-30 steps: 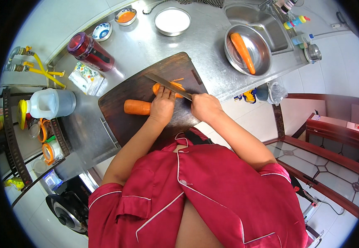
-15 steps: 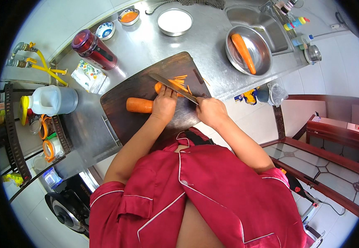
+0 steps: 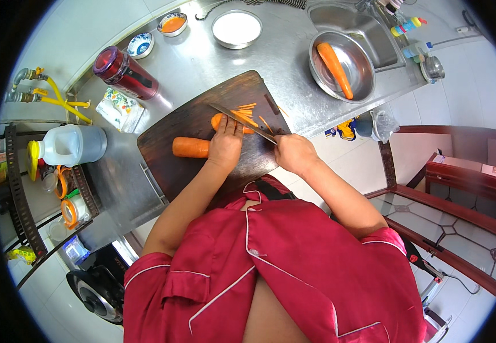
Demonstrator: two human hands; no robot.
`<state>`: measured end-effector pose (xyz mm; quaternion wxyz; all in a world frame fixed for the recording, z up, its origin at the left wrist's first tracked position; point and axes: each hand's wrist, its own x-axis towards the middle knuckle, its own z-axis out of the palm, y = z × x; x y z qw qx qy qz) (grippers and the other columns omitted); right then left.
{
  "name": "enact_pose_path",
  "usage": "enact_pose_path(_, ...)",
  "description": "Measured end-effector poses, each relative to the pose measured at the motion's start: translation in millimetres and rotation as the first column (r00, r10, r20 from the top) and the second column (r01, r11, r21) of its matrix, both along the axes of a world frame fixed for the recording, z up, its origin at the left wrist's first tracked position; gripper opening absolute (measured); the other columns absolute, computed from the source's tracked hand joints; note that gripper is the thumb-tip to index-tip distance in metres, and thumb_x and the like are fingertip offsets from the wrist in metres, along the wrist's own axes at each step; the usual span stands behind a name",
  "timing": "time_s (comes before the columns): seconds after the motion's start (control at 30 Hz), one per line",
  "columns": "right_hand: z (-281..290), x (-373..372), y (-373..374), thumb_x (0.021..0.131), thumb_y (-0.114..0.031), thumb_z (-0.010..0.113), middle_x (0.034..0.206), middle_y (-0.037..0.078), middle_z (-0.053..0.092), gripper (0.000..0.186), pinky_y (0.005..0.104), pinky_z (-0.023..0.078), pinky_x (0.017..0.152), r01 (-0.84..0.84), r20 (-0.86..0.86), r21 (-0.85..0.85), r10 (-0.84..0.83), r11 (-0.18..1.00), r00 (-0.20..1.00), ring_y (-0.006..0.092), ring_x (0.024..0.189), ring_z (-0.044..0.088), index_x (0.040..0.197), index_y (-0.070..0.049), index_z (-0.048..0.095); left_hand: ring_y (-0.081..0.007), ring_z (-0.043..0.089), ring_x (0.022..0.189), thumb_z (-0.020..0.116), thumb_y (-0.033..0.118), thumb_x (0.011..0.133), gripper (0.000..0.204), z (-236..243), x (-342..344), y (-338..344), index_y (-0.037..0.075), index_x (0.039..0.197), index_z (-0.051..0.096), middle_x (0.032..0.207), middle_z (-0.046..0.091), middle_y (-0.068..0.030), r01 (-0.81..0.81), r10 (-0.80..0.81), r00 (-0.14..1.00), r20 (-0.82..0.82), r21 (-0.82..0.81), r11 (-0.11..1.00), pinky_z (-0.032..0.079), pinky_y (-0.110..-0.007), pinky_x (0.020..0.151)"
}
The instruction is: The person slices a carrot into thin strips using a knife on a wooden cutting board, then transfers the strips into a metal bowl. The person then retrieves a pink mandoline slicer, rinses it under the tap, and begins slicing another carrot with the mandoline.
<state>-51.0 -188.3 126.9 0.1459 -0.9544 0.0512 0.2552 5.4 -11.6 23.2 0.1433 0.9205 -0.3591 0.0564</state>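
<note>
On the dark wooden cutting board [image 3: 171, 166], my left hand [image 3: 226, 147] presses its fingertips onto sliced carrot [image 3: 216, 120]. My right hand [image 3: 295, 153] is closed around the handle of a kitchen knife [image 3: 248, 124]. The blade slants up and left across the carrot, just beyond my left fingertips. Thin carrot strips [image 3: 247, 111] lie on the far side of the blade, with a few loose ones toward the board's right edge. A thick carrot piece [image 3: 190, 147] rests left of my left hand, touching nothing but the board as far as I can see.
The steel counter [image 3: 196, 63] carries a red thermos [image 3: 125, 73], a tissue pack [image 3: 120, 110], two small patterned bowls and a white-filled metal dish [image 3: 237, 28]. A steel bowl [image 3: 342, 67] holding a whole carrot stands before the sink [image 3: 368, 31]. A plastic jug [image 3: 75, 145] is at left.
My right hand and the knife have shifted slightly to the right over the board. A carrot strip lies a little farther from the pile. My left hand stays on the sliced carrot.
</note>
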Motion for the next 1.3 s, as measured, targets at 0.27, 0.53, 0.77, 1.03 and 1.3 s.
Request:
enact_pose_path(0.27,-5,17,19,0.076,-0.007,0.051,0.090,0.022,0.066,0.022,0.0425,0.051,0.078,0.012,-0.037,-0.027,-0.013,1.000,0.999,0.0348,0.087,0.065,0.087,0.000,0.069,-0.0391,0.050,0.117,0.051,0.006,0.078,0.037,-5,-1,1,-0.006,0.113,0.059,0.121,0.054,-0.0259,0.001,-0.001,1.000,-0.017,0.012,1.000,0.043,-0.037,0.097)
enact_pose_path(0.53,-22,27,23,0.079,-0.014,0.052,0.088,0.023,0.065,0.022,0.0448,0.050,0.078,0.030,0.082,0.028,-0.032,0.999,0.996,0.0364,0.086,0.063,0.088,-0.002,0.066,-0.0379,0.050,0.118,0.051,0.007,0.079,0.038,-6,1,1,-0.005,0.114,0.058,0.122,0.053,-0.0254,-0.005,0.005,1.000,0.013,-0.013,1.000,0.042,-0.037,0.098)
enact_pose_path(0.77,-3,-2,13,0.080,-0.017,0.052,0.082,0.021,0.065,0.020,0.0456,0.050,0.075,0.034,0.133,0.010,-0.035,0.999,0.990,0.0364,0.081,0.064,0.085,-0.003,0.064,-0.0372,0.053,0.113,0.053,0.007,0.079,0.036,-8,-2,1,-0.009,0.111,0.058,0.117,0.057,-0.0246,-0.028,0.029,0.999,0.046,-0.029,0.999,0.043,-0.037,0.097)
enact_pose_path(1.03,8,-18,12,0.079,-0.014,0.050,0.083,0.022,0.065,0.019,0.0441,0.051,0.074,0.019,0.076,-0.052,-0.015,0.998,0.997,0.0350,0.081,0.065,0.083,-0.001,0.065,-0.0372,0.055,0.110,0.057,0.011,0.081,0.029,-6,-1,1,-0.008,0.102,0.062,0.110,0.060,-0.0231,0.008,-0.008,1.000,-0.010,-0.009,1.000,0.045,-0.037,0.095)
enact_pose_path(1.3,7,-11,9,0.077,-0.010,0.049,0.086,0.021,0.066,0.021,0.0429,0.052,0.076,-0.013,0.011,-0.044,0.014,0.999,1.000,0.0339,0.085,0.065,0.085,-0.002,0.067,-0.0377,0.055,0.110,0.054,0.007,0.078,0.031,-9,0,0,-0.008,0.104,0.062,0.111,0.060,-0.0235,0.006,-0.006,1.000,0.016,-0.043,0.999,0.044,-0.037,0.095)
